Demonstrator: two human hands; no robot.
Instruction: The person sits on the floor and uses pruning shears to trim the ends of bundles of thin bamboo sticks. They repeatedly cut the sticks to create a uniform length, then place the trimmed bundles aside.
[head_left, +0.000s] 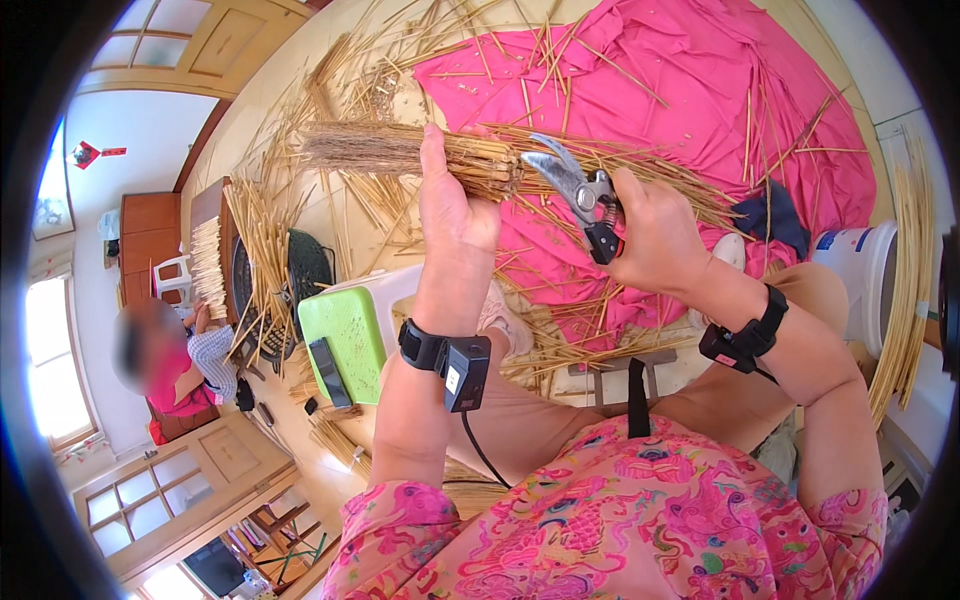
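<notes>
My left hand (457, 205) is wrapped round a bundle of dry stalks (380, 150), held level above the floor. Its brushy, fine end points left, and its thicker cut ends face right. In my right hand (655, 230) is a pair of pruning shears (580, 190), gripped by the dark handles. The blades are apart, and their tips lie close to the cut ends of the bundle. Whether they touch a stalk I cannot tell. Behind the shears, more long stalks (660, 175) lie across a pink cloth (640, 80).
Loose stalks litter the floor round the cloth. A green-topped stool (343, 325) with a dark phone-like object (330, 372) stands at left, beside a dark basket (262, 300) of stalks. At right are a white bucket (855, 265) and upright stalks (905, 290). Another person (180, 370) sits far left.
</notes>
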